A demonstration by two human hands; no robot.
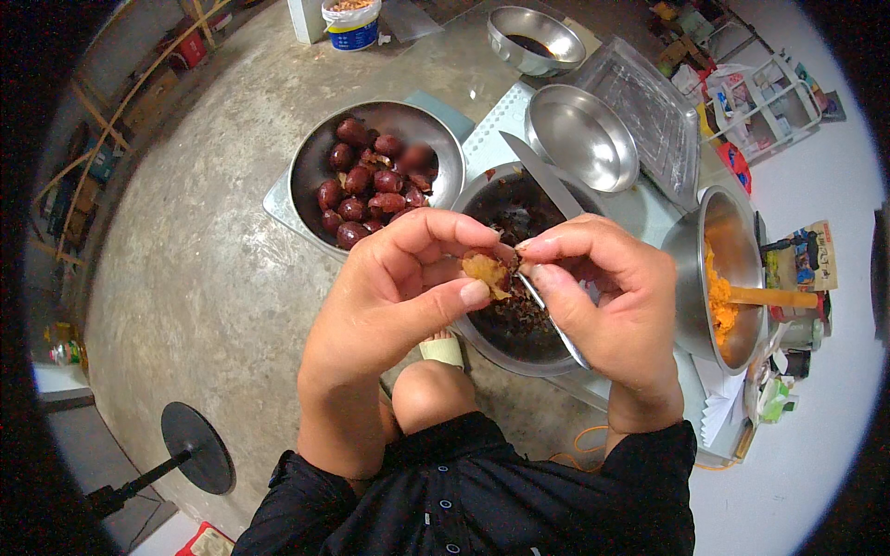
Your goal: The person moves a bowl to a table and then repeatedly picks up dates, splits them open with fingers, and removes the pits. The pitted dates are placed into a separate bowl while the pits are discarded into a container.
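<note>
In my left hand [410,271] is a torn piece of soft dark-red fruit [487,271], probably a jujube, with its yellow-brown flesh showing. My right hand [591,285] pinches a slim metal tool [556,326] and touches the fruit's right edge with its fingertips. Below both hands stands a wide metal bowl [480,347] with dark scraps in it. A knife blade [539,170] extends from behind my right hand across that bowl; its handle is hidden. Left of it, a steel bowl [455,149] holds several whole and torn dark-red fruits [358,179].
A steel bowl of orange mash [723,313] with a wooden-handled utensil [779,297] stands on the right. Toward the back are a shiny steel bowl [584,139], a bowl of dark liquid [497,35] and a clear plastic tray [643,111]. A round black stand base [208,452] rests on the floor.
</note>
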